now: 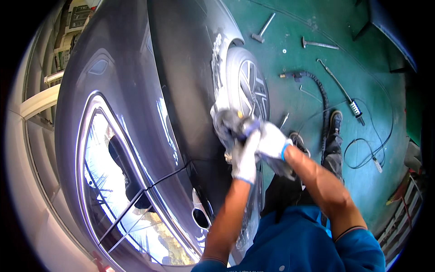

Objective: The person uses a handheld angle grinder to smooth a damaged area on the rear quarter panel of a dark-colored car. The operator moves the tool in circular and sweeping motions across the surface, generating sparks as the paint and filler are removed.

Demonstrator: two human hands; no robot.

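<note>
Both my hands, in white gloves with blue cuffs, hold a dark angle grinder (pixel 231 124) at the car's wheel arch. My left hand (pixel 245 161) is closed round its near side, fingers partly hidden. My right hand (pixel 271 141) grips it from above, and its dark body shows under that wrist. The grinder's head is blurred, so I cannot tell whether it touches the metal. Scuffed pale bare metal (pixel 217 68) runs along the arch edge beside the wheel (pixel 249 81). The grey car (pixel 181 68) fills the left side, its door handle (pixel 200 216) near my left forearm.
On the green floor lie two hammers (pixel 263 29) (pixel 320 44), a slide hammer (pixel 346 94), a thin bent rod (pixel 311 94) and a thick dark hose (pixel 324 93). A thin cable (pixel 389 131) loops at right. My shoes (pixel 335 121) stand near the hose. A dark bench (pixel 392 31) is far right.
</note>
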